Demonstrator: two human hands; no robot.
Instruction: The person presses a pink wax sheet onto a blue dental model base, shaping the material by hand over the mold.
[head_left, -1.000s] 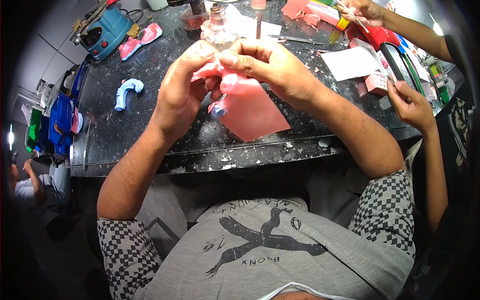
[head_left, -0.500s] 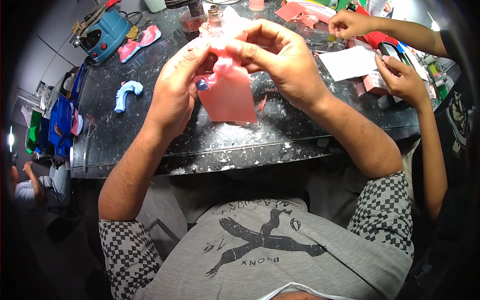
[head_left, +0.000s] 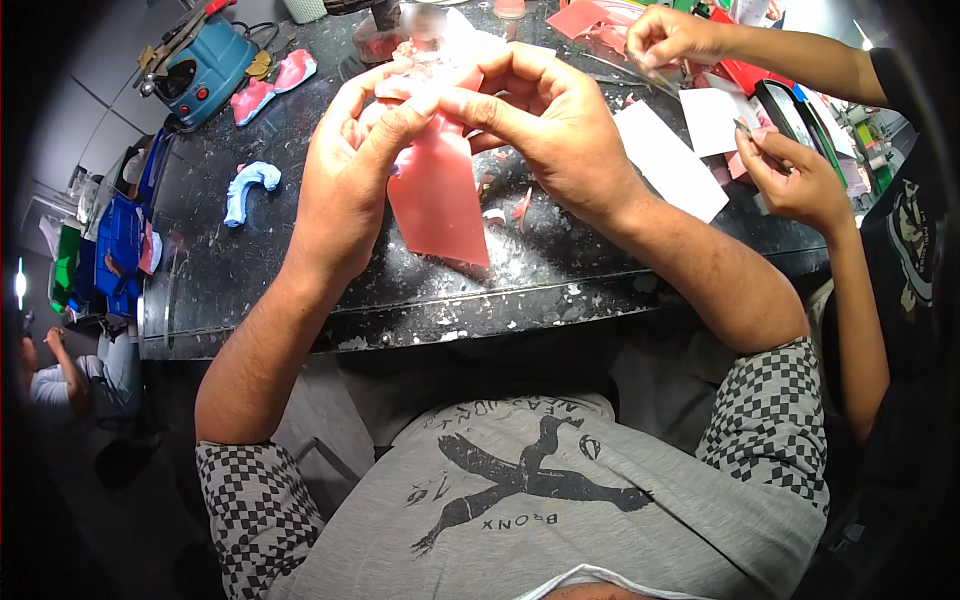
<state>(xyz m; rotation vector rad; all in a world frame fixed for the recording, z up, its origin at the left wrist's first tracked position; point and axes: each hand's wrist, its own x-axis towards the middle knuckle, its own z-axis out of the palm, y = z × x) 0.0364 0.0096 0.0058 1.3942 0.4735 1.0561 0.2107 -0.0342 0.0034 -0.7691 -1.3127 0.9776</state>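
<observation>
Over the black worktable [head_left: 540, 280], my left hand [head_left: 345, 170] and my right hand [head_left: 575, 140] pinch a pink wax sheet [head_left: 440, 205] between thumbs and fingers. The sheet's lower end hangs down as a flat flap toward me. Its upper end is folded against a lumpy pinkish piece [head_left: 412, 72] that my fingers mostly cover, so I cannot tell its exact form. A small dark blue bit shows beside my left fingers. Both thumbs press close together on the wax. Small pink wax scraps [head_left: 523, 204] lie on the table below my right hand.
At left lies a light blue horseshoe-shaped impression [head_left: 250, 190]; beyond it are pink-and-blue pieces [head_left: 272, 90] and a blue machine [head_left: 208, 68]. At right, a co-worker's hands [head_left: 795, 172] hold small things near white paper [head_left: 672, 165]. Blue bins [head_left: 120, 255] stand far left.
The wax flap has turned and tilted, and the dark blue bit is now mostly covered. My hands have shifted slightly left. The co-worker's hands moved left, and the white paper changed position.
</observation>
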